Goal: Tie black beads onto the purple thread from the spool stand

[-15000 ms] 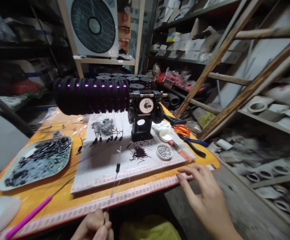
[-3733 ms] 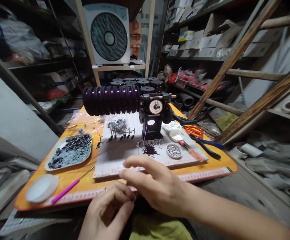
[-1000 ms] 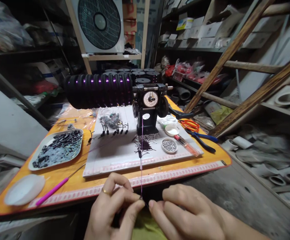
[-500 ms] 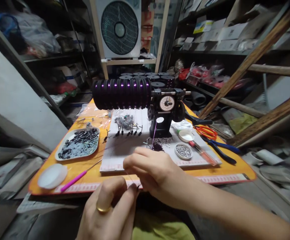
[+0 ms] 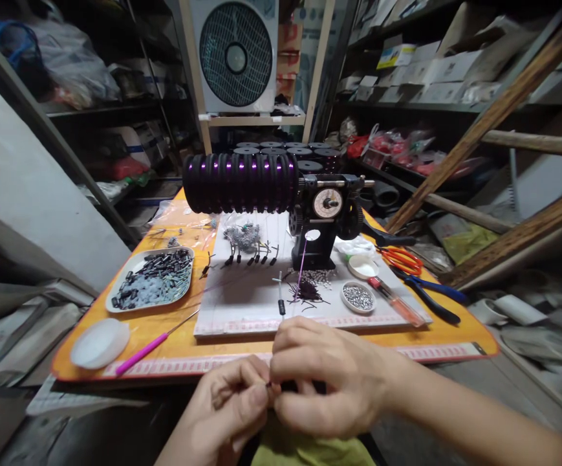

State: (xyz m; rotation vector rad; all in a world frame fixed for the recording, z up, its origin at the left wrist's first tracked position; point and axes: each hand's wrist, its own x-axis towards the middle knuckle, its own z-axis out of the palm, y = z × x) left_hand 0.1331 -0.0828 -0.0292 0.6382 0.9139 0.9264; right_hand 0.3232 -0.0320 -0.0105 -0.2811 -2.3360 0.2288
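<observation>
- Left hand (image 5: 227, 414) sat at 6 o'clock of the view, below the table (image 5: 455, 336) edge, fingers curled shut, thumb and forefinger pinched on a thin purple line (image 5: 300, 275).
- Right hand (image 5: 332, 375) lay just beside it, at its 3 o'clock, fingertips (image 5: 277, 387) pressed together at the same pinch; knuckles touching the left hand.
- What exactly lay between the fingertips was too small to tell; a dark speck showed there.
- The line ran from the pinch toward 12 o'clock, up to the winder (image 5: 322, 223).
- A small black float (image 5: 281, 304) stood upright on the white board (image 5: 242, 304), just at 12 o'clock of the right hand.
- Spools (image 5: 239, 183) sat in a row at the winder's 9 o'clock.
- Tray (image 5: 116, 298) of dark pieces at 10 o'clock of the hands; pink-handled needle (image 5: 147, 349) between tray and left hand.
- Dish (image 5: 358, 298) of beads, scissors (image 5: 401, 257) and pliers (image 5: 429, 298) at 2 o'clock.
</observation>
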